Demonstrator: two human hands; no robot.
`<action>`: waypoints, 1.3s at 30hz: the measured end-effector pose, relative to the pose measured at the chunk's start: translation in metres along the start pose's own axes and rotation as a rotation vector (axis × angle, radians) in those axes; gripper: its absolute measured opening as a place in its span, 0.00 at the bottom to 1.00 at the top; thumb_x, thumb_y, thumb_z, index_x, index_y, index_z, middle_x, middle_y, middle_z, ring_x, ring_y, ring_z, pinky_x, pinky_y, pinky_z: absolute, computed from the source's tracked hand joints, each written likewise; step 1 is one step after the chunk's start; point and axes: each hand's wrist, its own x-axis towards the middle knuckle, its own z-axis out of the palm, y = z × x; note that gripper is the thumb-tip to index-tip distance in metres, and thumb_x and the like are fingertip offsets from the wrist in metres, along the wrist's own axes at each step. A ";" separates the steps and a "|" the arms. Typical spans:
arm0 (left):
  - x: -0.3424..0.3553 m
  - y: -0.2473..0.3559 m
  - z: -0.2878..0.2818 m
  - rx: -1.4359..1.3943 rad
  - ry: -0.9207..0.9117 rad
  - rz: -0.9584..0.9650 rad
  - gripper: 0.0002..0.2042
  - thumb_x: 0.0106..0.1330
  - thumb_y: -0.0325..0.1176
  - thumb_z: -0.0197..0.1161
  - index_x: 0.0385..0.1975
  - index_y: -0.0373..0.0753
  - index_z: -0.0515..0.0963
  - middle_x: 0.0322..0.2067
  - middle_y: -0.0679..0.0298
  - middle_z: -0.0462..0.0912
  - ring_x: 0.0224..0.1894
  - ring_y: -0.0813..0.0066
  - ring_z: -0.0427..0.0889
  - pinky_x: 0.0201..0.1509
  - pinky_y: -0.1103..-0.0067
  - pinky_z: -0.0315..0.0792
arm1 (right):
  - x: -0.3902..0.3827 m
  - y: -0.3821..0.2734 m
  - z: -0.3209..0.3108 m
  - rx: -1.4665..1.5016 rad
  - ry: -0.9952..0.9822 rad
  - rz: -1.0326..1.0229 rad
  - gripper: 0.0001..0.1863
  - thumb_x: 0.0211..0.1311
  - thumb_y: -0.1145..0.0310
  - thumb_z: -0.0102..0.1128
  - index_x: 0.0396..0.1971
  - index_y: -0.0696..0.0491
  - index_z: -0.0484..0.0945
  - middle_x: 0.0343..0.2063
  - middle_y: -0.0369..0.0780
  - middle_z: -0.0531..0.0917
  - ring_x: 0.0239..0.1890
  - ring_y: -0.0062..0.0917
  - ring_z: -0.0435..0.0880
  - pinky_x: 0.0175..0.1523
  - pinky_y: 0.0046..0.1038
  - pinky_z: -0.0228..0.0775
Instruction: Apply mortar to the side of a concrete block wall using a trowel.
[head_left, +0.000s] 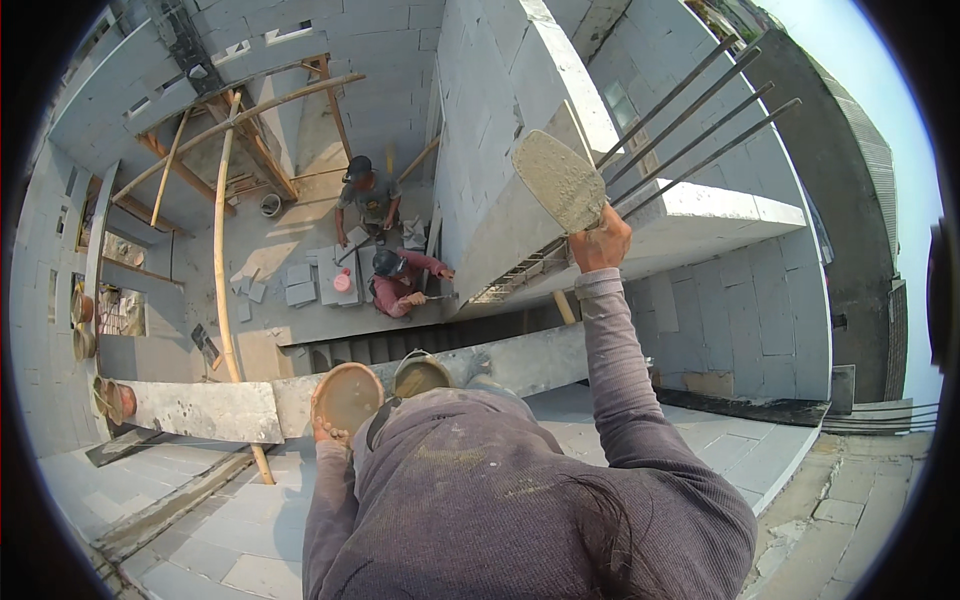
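Head-worn view (wide fisheye), steeply downward

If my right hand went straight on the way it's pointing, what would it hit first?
Trowel leading, your right hand would probably meet the pale block wall first, though depth is unclear here.

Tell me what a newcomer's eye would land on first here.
Probably the grey-coated trowel raised in the right grip, right of centre, beside four slanting steel bars. Next, the round bowl in the left grip, lower left of centre. Then two people well below, upper left of centre.
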 end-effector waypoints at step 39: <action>-0.040 -0.029 0.005 0.075 0.190 0.208 0.23 0.69 0.55 0.67 0.50 0.41 0.77 0.26 0.67 0.72 0.18 0.74 0.68 0.21 0.73 0.69 | -0.017 0.060 0.023 0.355 -0.126 -0.130 0.18 0.57 0.67 0.75 0.48 0.56 0.86 0.40 0.45 0.91 0.40 0.33 0.92 0.44 0.28 0.80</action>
